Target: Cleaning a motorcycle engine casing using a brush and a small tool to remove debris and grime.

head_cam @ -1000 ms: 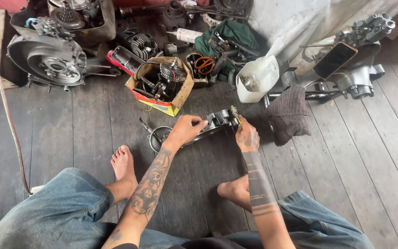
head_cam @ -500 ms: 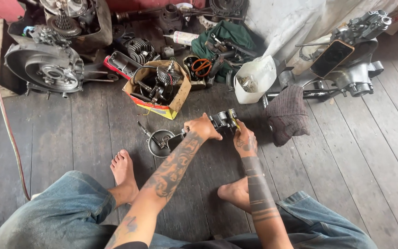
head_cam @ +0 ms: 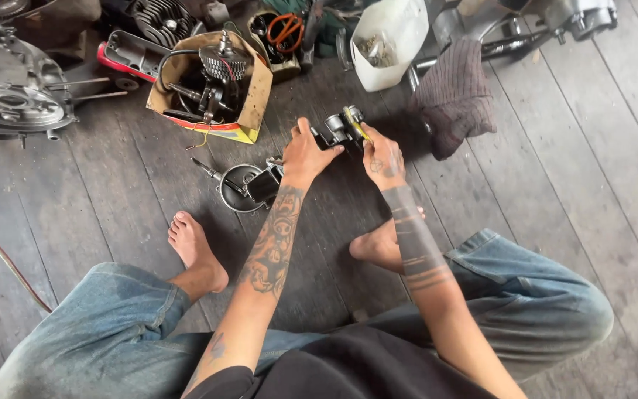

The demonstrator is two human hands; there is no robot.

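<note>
1. Both hands close on one small metal engine part [head_cam: 337, 130] that rests on or just above the wooden floor [head_cam: 555, 222], straight out in front of the seated person. The left hand [head_cam: 306, 154] clamps its near-left end, thumb lying over the top and fingers wrapped around the side.
2. The right hand [head_cam: 382, 157] meets the same part from the other side, fingertips pinched together on a thin yellow-tipped tool [head_cam: 357, 124] pressed against the part's far-right end. Whether the tool is a blade or a driver is too small to tell.
3. The part's long axis runs roughly left to right between the two hands, tilted slightly away on the right. Neither hand is clearly nearer; they are level with each other, touching opposite ends.
4. Just beside the left wrist, on the outer side, lies a round metal housing [head_cam: 239, 186] with a short shaft pointing further out and away.
5. Beyond the grip and leftward sits a cardboard box [head_cam: 249, 111] full of dark parts; directly beyond and to the right stands a cut white plastic jug [head_cam: 389, 41] holding small hardware.
6. Out past the right hand, a dark knitted cloth [head_cam: 453, 96] lies near, not touching.
7. Back toward the body, the bare feet [head_cam: 195, 247] bracket the work, one on each side, well clear of the part.
8. Open floorboards extend to the right of the grip and between the hands and feet; the far side is crowded.
</note>
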